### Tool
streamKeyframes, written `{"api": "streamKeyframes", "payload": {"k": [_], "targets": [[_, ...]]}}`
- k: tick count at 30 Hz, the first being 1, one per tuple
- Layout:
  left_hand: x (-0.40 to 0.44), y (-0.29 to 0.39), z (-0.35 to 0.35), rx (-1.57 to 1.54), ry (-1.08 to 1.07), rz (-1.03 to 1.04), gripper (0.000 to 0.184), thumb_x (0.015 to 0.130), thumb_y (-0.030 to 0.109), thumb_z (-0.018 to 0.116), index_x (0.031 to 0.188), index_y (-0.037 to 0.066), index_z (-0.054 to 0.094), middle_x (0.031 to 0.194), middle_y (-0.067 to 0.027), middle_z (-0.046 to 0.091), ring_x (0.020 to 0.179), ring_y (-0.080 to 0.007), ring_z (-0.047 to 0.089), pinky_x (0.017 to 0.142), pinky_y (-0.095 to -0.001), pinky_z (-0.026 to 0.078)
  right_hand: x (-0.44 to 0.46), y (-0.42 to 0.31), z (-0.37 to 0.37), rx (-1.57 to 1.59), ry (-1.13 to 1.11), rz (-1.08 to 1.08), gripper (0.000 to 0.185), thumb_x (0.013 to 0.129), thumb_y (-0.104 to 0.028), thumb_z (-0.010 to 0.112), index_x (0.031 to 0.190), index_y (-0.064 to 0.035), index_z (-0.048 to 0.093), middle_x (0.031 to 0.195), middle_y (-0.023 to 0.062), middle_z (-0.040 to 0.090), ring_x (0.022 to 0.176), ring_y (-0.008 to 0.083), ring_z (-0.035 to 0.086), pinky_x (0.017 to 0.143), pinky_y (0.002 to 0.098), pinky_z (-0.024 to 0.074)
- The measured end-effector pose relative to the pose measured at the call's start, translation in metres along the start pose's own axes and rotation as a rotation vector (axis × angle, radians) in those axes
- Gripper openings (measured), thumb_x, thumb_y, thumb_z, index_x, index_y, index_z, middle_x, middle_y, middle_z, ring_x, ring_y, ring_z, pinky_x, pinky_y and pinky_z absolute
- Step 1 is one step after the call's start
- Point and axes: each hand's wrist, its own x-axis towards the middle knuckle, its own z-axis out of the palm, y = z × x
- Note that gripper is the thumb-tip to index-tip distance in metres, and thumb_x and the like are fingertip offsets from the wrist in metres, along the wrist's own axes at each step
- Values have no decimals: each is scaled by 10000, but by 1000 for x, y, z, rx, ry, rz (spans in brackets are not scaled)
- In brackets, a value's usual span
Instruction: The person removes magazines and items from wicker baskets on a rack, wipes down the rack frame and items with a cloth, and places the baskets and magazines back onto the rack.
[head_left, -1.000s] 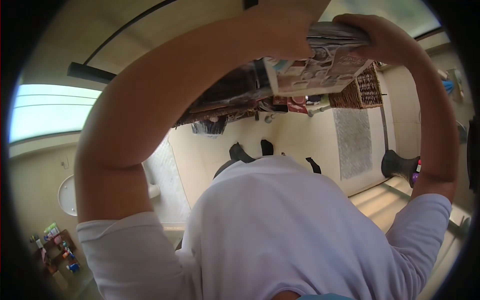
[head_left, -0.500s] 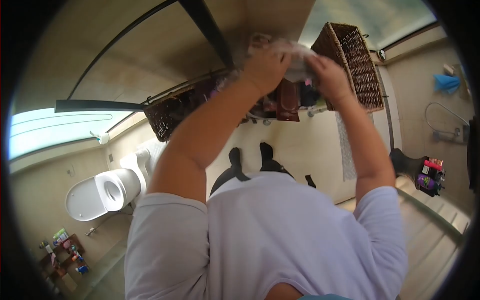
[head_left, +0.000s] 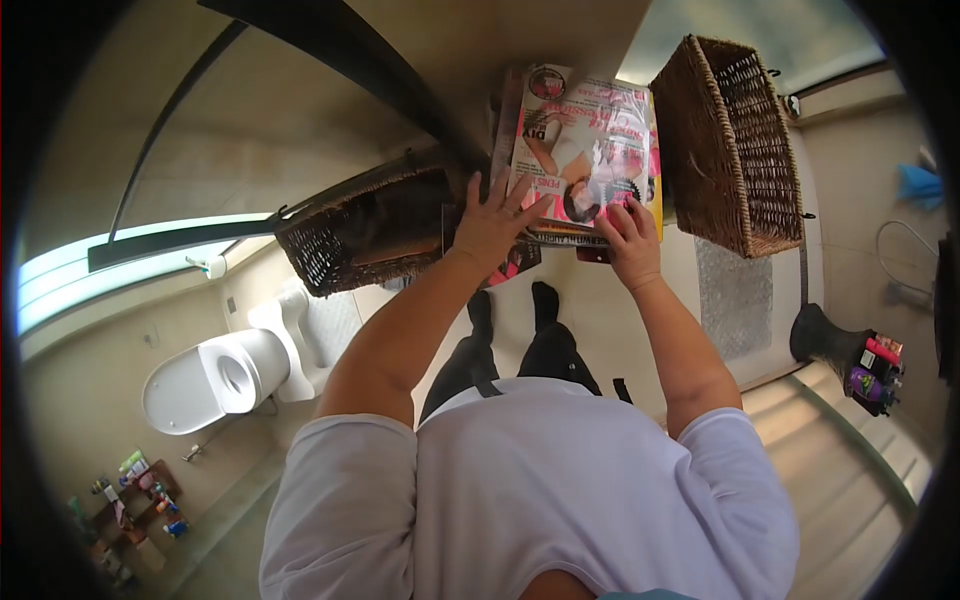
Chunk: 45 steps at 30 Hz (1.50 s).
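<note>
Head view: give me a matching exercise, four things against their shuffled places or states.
1. Stack of glossy printed magazines
2. White ceramic toilet
3. Two brown wicker baskets
4. White short-sleeved shirt

A. Lid raised
B. Bottom centre of the picture
C. Touched by the left hand and right hand
D. On either side of the magazines

Pairs: 1-C; 2-A; 3-D; 4-B

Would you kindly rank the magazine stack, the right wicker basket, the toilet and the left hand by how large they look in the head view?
Largest to smallest:
1. Magazine stack and right wicker basket: too alike to rank
2. Toilet
3. Left hand
</note>
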Motion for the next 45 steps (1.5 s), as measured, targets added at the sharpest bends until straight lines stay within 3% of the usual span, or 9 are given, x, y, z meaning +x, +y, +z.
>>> {"api": "streamKeyframes", "payload": {"k": [3, 8, 17, 24, 28, 32, 38, 44, 45], "targets": [[-3, -4, -28, -87, -110, -57, 794, 624, 336, 725, 1312, 280, 332, 1386, -83, 249, 1288, -327, 185, 1000, -574, 137, -3, 4, -2, 20, -37, -1, 450, 640, -86, 590, 1068, -218, 549, 1136, 19, 494, 1100, 310, 427, 881, 437, 402], [-18, -17, -41, -118, -113, -169, 534, 658, 247, 682, 1147, 152, 489, 1169, -88, 448, 1100, -255, 407, 766, -467, 431, 5, 1, -23, 0, -230, 3, 551, 590, -164, 670, 1115, -217, 513, 1183, 35, 453, 1163, 314, 354, 947, 499, 294], [-17, -28, -96, -642, -68, -321, 309, 716, -17, 536, 1016, 51, 563, 1005, -160, 519, 952, -322, 521, 795, -397, 434, 41, -26, -32, 74, -378, 184, 690, 547, -407, 744, 1168, -256, 484, 1269, 28, 392, 1196, 303, 313, 944, 556, 234], [-46, -30, -214, -784, 361, -283, 232, 655, -88, 522, 834, 42, 592, 850, -120, 527, 838, -285, 534, 699, -365, 440, 39, -29, -23, 38, -269, 148, 594, 674, -396, 686, 1191, -193, 473, 1224, 55, 443, 1150, 266, 377, 927, 483, 301], [-42, -23, -211, -631, 843, -115, 267, 600, -101, 556, 806, 64, 593, 825, -89, 516, 787, -257, 524, 675, -349, 443, 47, -49, -21, 1520, -112, 954, 507, 869, -502, 420, 1165, -94, 478, 1065, 95, 566, 915, 175, 545, 777, 318, 437], [-18, 1, -137, -814, 863, -76, 280, 622, -106, 554, 828, 83, 567, 901, -105, 508, 820, -276, 511, 685, -354, 432, 92, -45, -97, 2417, -60, 711, 550, 842, -501, 409, 1208, -92, 448, 1081, 97, 574, 832, 219, 611, 711, 380, 518], [-21, 22, -68, -880, 690, -166, 214, 724, 19, 559, 930, 76, 551, 1098, -113, 483, 984, -315, 499, 848, -418, 408, 115, -8, -74, 1876, 227, 1177, 653, 891, -531, 298, 1287, -11, 289, 1205, 151, 474, 1088, 312, 476, 922, 480, 362], [-76, -50, -25, -710, 333, -315, 211, 764, 152, 560, 951, 66, 605, 1086, -116, 560, 1060, -293, 494, 900, -410, 389, 101, 8, -26, 964, -142, 1320, 589, 802, -233, 616, 1277, -44, 323, 1181, 170, 486, 1040, 291, 501, 851, 421, 413], [-94, -72, -16, -756, 319, -424, 218, 758, 171, 572, 937, 55, 613, 1041, -127, 586, 1014, -308, 523, 873, -395, 418, 103, -2, -23, 768, -117, 1096, 564, 793, -213, 621, 1254, -32, 351, 1167, 171, 495, 1034, 294, 505, 851, 408, 415]]}}
